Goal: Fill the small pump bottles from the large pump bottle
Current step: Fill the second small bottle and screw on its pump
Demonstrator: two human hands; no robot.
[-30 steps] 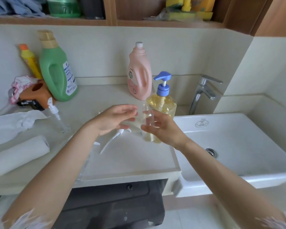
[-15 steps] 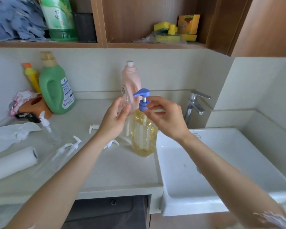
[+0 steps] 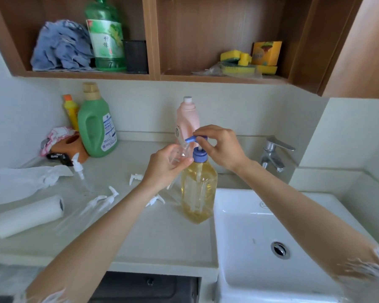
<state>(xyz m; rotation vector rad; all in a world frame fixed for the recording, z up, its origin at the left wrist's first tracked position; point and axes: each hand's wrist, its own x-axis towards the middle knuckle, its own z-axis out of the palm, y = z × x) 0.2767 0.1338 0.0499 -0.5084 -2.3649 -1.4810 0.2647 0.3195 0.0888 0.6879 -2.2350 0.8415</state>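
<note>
1. Now the left hand [image 3: 164, 167] curls its fingers around a small clear bottle [image 3: 179, 153] and holds it up, tilted, under the blue spout.
2. Just beside it, the right hand [image 3: 221, 147] curls over the blue pump top [image 3: 196, 138] of the big yellow bottle [image 3: 198, 189].
3. Below both hands, the big bottle stands on the counter [image 3: 153, 232], next to the sink [image 3: 271, 237].
4. More small bottles [image 3: 90, 206] lie left of the left arm.
</note>
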